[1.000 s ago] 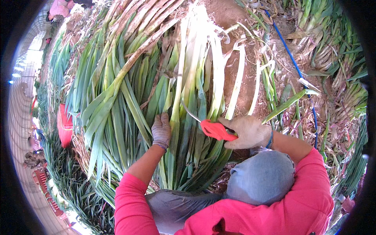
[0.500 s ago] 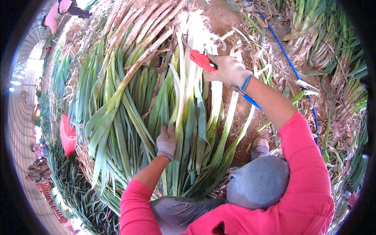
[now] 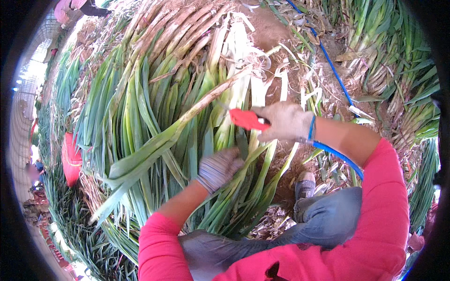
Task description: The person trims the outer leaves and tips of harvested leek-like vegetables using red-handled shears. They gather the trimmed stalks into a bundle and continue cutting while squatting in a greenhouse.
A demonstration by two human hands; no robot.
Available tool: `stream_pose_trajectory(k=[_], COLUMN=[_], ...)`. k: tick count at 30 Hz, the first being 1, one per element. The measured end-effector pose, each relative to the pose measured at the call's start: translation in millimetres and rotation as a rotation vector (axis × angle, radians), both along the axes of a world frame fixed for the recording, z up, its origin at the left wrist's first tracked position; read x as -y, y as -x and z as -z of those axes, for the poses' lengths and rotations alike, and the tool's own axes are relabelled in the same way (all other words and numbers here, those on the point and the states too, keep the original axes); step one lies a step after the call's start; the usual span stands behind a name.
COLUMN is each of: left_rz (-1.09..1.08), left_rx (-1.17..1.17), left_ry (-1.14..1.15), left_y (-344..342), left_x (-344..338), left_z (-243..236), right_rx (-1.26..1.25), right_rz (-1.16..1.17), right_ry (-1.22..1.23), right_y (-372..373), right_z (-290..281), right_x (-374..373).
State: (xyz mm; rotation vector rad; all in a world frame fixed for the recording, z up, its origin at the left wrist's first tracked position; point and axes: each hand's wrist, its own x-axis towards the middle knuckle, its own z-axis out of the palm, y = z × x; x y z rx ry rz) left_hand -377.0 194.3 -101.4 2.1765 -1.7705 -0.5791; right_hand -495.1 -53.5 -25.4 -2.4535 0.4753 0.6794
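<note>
My left hand (image 3: 219, 169), in a striped knit glove, is closed over green leaves of the leeks (image 3: 180, 105) in front of me; its fingertips are partly hidden among the leaves. Gripped in my gloved right hand (image 3: 287, 122) is a red air blow gun (image 3: 247, 120), its thin tip pointing left over the pale stalks. A blue hose (image 3: 338, 158) runs from it along my right forearm. One long leek with a brownish, dry-skinned stalk (image 3: 213, 93) lies slantwise across the pile, its root end close to the white stalks.
Another heap of leeks (image 3: 382, 42) lies at the far right, beside a blue line (image 3: 333, 63) on the ground. Loose peelings (image 3: 276, 220) litter the soil. A red bag (image 3: 71, 159) stands at the left. Another person (image 3: 70, 9) is at the upper left. My shoe (image 3: 305, 185) is below my right hand.
My right hand has drawn the blow gun nearer to me. The left hand has shifted right along the leaves. The slanted leek's root end has swung right and closer.
</note>
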Motion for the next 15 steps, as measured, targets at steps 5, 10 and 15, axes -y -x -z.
stream_pose_trajectory(k=[5, 10, 15], left_rz=[-0.187, -0.297, -0.318], left_rx=[0.781, 0.132, 0.044], left_ry=[0.256, -0.633, -0.438], left_y=[-92, -109, -101], left_x=[9, -13, -29], left_z=[-72, -92, -31], right_rx=[0.003, 0.030, -0.015], right_rz=[0.149, 0.077, -0.010], right_ry=[0.017, -0.044, -0.122], right_y=[10, 35, 58], right_z=[13, 16, -10], right_x=[8, -8, -28])
